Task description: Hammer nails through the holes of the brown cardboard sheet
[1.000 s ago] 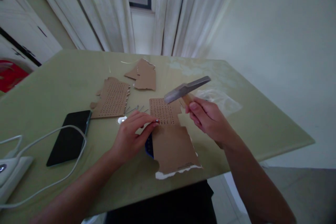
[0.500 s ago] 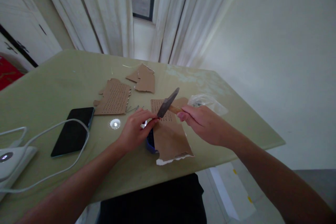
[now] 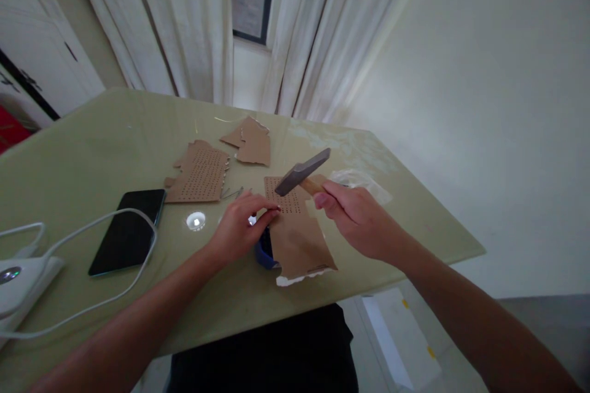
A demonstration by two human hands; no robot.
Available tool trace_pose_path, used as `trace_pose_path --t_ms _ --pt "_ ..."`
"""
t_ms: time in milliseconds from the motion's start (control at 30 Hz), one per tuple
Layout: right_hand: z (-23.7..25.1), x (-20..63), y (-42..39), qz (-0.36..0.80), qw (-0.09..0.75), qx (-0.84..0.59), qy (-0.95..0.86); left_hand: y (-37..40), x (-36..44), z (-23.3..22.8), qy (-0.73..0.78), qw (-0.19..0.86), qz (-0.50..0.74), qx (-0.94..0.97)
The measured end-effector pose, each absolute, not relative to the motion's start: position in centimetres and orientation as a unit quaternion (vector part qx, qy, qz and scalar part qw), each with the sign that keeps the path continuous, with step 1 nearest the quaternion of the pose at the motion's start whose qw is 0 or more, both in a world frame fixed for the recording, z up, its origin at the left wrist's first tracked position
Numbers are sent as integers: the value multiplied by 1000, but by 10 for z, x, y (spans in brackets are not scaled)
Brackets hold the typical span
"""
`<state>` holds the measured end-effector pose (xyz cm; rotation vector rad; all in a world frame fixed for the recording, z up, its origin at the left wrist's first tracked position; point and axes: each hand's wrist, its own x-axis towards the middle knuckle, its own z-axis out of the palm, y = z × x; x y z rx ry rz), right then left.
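Note:
My right hand [image 3: 357, 218] is closed around the wooden handle of a hammer [image 3: 302, 173]. The hammer's dark metal head hangs in the air just above and to the right of my left fingertips, tilted up to the right. My left hand [image 3: 246, 221] pinches thumb and forefinger on what looks like a nail, mostly hidden by the fingers. The pinch rests on the left edge of a brown cardboard piece [image 3: 302, 242] with rows of small holes. Under that cardboard, a blue object [image 3: 264, 256] with a dark inside is partly covered.
Several loose nails [image 3: 235, 192] lie behind my left hand. A holed cardboard sheet [image 3: 200, 172] and torn cardboard scraps [image 3: 253, 144] lie farther back. A clear plastic bag [image 3: 373, 181] is at right; a phone [image 3: 129, 230] and white cable [image 3: 138, 276] are at left.
The hammer head has lifted from my left fingertips and tipped flatter, up and to the right. My left hand keeps its pinch in place. The view has shifted slightly.

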<state>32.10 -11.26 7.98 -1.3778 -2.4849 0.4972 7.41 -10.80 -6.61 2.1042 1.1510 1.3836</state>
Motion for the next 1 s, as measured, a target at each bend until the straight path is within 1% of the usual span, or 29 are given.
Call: trace_pose_path --t_ms 67,200,233,333,400,567,633,733,800,933,1000 --pt "75 321 -113 174 122 -476 -853 -108 73 -66 410 197 490 743" --pt "65 321 -113 164 69 -483 -858 -109 72 -64 421 231 479 735" --pt "65 321 -113 164 75 -486 -855 -109 71 -63 424 241 474 733" --pt "66 323 -113 171 142 -492 -842 -109 70 -60 428 266 460 731" --pt "64 322 -113 176 163 -492 -837 -109 69 -58 426 272 453 734" --pt "53 320 -117 201 76 -489 -845 -111 69 -58 428 293 428 740" --pt "51 321 -118 201 84 -492 -843 -111 69 -60 434 298 427 735" --pt "52 323 -117 198 122 -503 -832 -111 70 -62 440 304 429 728" --pt "49 322 -117 202 118 -505 -831 -111 70 -62 440 307 432 725" --pt "42 320 -117 208 78 -491 -842 -112 70 -63 434 302 433 730" --pt "42 322 -116 209 111 -492 -838 -113 70 -64 436 302 429 732"
